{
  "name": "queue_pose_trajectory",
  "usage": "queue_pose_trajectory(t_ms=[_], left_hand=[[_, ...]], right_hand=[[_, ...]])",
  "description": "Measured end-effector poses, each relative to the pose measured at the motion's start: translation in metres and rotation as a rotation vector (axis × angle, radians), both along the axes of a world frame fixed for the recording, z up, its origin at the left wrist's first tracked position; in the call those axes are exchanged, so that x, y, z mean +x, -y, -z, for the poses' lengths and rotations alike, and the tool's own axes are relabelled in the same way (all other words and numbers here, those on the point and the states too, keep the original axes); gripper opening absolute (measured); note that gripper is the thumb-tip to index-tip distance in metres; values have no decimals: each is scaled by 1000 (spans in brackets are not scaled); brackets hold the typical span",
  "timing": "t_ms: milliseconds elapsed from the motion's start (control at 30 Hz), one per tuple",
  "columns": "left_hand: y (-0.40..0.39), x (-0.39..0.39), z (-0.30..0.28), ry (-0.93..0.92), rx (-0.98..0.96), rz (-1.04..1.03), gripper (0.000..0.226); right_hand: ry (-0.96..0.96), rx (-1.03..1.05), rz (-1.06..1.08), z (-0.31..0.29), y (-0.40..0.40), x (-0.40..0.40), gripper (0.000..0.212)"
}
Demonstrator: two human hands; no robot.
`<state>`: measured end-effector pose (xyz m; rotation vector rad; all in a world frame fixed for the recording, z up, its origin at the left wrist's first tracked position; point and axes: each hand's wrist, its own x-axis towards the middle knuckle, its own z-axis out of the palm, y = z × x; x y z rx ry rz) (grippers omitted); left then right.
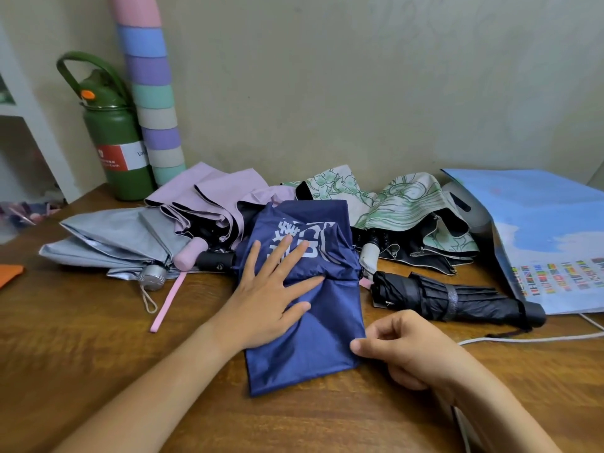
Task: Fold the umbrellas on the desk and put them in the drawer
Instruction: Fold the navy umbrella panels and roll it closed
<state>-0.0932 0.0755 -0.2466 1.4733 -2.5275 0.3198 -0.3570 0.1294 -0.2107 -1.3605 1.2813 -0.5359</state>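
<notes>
The navy umbrella (304,289) is lying flattened on the wooden desk (98,338), nearest the person, its top end overlapping the other umbrellas. The left hand (271,289) is pressing flat on its canopy, fingers straight and spread. The right hand (402,348) is pinching the canopy's right edge between thumb and curled fingers. Behind are lying a grey umbrella (114,240), a lilac umbrella (215,197) and a green-patterned umbrella (402,210), all loose. A black umbrella (457,299) is lying rolled and strapped at right, beside a blue bag (539,230).
</notes>
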Motion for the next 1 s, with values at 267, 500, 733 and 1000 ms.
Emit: queue_pose_trajectory(t_ms=[267, 500, 733, 1000], left_hand=[[2, 4, -3, -18, -33, 56, 57], [-31, -8, -18, 4, 87, 80, 102], [-20, 0, -14, 70, 251, 80, 111], [-16, 2, -13, 69, 278, 110, 118]], right_hand=[[-141, -28, -89, -8, -3, -7, 16], [-206, -81, -142, -11, -3, -7, 24], [-243, -38, -155, -9, -3, -12, 16], [-404, -1067, -183, 9, 2, 9, 27]])
